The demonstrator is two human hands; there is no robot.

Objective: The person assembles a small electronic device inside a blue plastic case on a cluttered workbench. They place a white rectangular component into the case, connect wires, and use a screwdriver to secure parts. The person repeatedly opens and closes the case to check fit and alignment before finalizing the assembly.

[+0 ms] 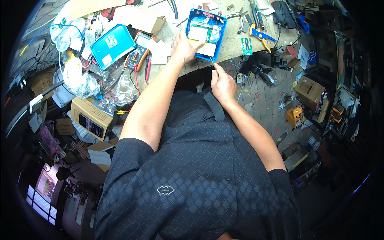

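Observation:
An open blue plastic box (221, 38) lies near the front edge of the workbench, with wires, a green circuit board and a pale yellow piece (207, 49) inside. Over its left wall my left hand (185, 47) grips the box, some fingers reaching in beside the yellow piece. My right hand (223, 85) is closed around a slim dark tool (215, 63), whose tip points at the box's near wall; its exact kind is too small to tell. Left of the box lies a blue lid (120, 42), with an orange multimeter (137, 56) beside it.
Right of the box are a green circuit board (247, 46), yellow-and-blue wire strippers (260, 37) and pliers (241, 14). A cardboard box (140, 18) and plastic bags (82, 82) crowd the left. More cartons (309, 90) and scattered debris lie on the tiled floor.

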